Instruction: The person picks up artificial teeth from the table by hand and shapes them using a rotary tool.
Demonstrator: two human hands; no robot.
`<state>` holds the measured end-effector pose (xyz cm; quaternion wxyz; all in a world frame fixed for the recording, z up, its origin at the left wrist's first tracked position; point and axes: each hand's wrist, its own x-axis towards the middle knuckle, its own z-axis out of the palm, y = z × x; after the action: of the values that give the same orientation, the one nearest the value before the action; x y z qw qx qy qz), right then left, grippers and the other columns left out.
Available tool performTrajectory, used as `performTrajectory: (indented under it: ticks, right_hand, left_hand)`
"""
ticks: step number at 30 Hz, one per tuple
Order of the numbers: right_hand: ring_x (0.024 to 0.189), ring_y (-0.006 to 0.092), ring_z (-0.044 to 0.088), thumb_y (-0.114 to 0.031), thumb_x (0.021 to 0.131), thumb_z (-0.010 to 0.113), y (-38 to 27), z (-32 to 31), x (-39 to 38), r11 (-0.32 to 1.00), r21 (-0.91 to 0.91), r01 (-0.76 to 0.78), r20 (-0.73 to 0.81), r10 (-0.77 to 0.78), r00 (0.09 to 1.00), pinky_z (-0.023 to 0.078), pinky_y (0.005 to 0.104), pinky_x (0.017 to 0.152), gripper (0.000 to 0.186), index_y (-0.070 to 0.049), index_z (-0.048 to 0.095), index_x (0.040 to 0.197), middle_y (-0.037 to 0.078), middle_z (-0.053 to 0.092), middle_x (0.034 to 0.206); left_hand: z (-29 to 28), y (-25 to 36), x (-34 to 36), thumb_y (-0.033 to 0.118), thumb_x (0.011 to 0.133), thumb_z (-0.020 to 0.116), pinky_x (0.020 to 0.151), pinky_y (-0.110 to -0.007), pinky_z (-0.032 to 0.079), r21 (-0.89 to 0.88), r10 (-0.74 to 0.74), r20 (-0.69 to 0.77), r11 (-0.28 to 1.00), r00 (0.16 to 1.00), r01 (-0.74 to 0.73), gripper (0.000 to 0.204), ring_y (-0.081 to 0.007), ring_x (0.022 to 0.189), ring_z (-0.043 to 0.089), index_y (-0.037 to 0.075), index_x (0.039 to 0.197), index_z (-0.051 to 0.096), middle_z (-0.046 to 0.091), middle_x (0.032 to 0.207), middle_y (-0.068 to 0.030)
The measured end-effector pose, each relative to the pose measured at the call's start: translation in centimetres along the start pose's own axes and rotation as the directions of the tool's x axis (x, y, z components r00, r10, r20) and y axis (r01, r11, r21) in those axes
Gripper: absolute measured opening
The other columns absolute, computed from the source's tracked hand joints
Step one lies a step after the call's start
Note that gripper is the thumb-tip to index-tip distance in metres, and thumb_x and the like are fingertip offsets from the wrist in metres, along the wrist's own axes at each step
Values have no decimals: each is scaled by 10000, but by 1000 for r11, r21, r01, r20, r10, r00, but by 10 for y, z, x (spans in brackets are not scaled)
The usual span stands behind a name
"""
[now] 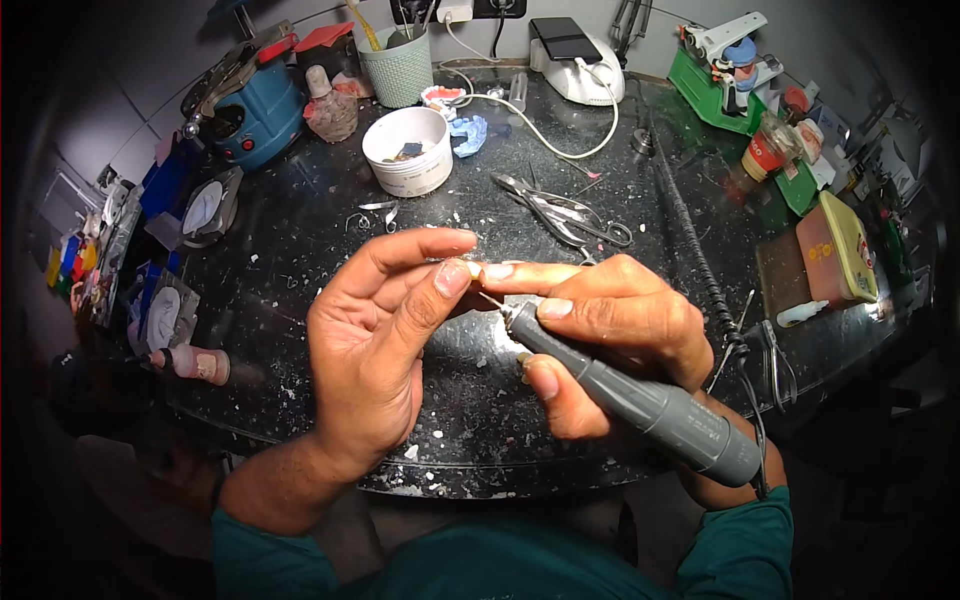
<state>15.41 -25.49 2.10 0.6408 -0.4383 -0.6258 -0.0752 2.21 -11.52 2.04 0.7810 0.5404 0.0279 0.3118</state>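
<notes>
My right hand [632, 325] is closed round a grey rotary handpiece [640, 400], thumb below it and fingers along its top. The thin bur [490, 298] at its tip points up and left toward my left hand [372, 335]. Between thumb and forefinger, the left hand pinches a small, tooth-coloured piece [474, 269], mostly hidden by the fingertips. The right forefinger reaches across to this piece. Whether the bur touches it, I cannot tell. A cord [762, 450] hangs from the rear of the handpiece.
Beyond my hands lie pliers [545, 208] and a white tub [408, 155] on the black, debris-strewn bench [300, 215]. A blue machine [250, 115] stands far left. At right are a coiled cable [685, 215], more pliers [772, 365] and a yellow-lidded box [838, 250].
</notes>
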Motion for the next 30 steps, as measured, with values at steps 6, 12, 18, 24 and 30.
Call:
performTrajectory:
  ticks: [6, 12, 18, 24, 30]
  right_hand:
    - [898, 279, 755, 57, 652, 819, 5, 9, -3, 1000, -3, 20, -87, -20, 996, 607, 319, 712, 443, -2, 633, 1050, 201, 734, 990]
    - [946, 307, 748, 60, 676, 816, 2, 8, -1, 999, 43, 3, -90, 1, 996, 606, 359, 796, 437, 4, 625, 1065, 202, 727, 990]
    - [1078, 426, 693, -42, 875, 745, -4, -9, 6, 999, -37, 12, 92, -8, 996, 577, 530, 935, 368, -18, 486, 1137, 227, 669, 987]
    - [1043, 438, 705, -99, 872, 782, -7, -15, 5, 999, 30, -38, 159, 33, 987, 593, 542, 885, 411, -48, 484, 1151, 246, 695, 979]
    - [1056, 447, 699, -74, 857, 790, -12, -12, 6, 994, 79, -72, 137, 61, 989, 582, 558, 899, 411, -33, 521, 1164, 232, 705, 945]
  left_hand:
    - [0, -2, -1, 26, 996, 616, 924, -299, 571, -18, 24, 12, 1000, 1000, -23, 210, -178, 975, 715, -84, 1173, 644, 729, 1068, -174]
    - [2, 2, -4, 12, 980, 628, 946, -309, 564, 10, 9, 33, 1000, 999, -9, 221, -191, 1020, 708, -79, 1181, 639, 727, 1087, -180]
    - [0, 3, -1, 4, 975, 617, 961, -376, 577, -326, -140, 129, 929, 982, 176, 231, -249, 1035, 716, -63, 1194, 643, 727, 1078, -211]
    - [-3, 1, -2, -39, 946, 629, 952, -398, 588, -362, -90, 187, 919, 978, 154, 235, -281, 1046, 718, -50, 1177, 671, 728, 1074, -215]
    - [-8, -1, -2, -79, 918, 641, 940, -378, 598, -356, -83, 198, 922, 977, 151, 220, -293, 1043, 723, -60, 1132, 689, 723, 1086, -224]
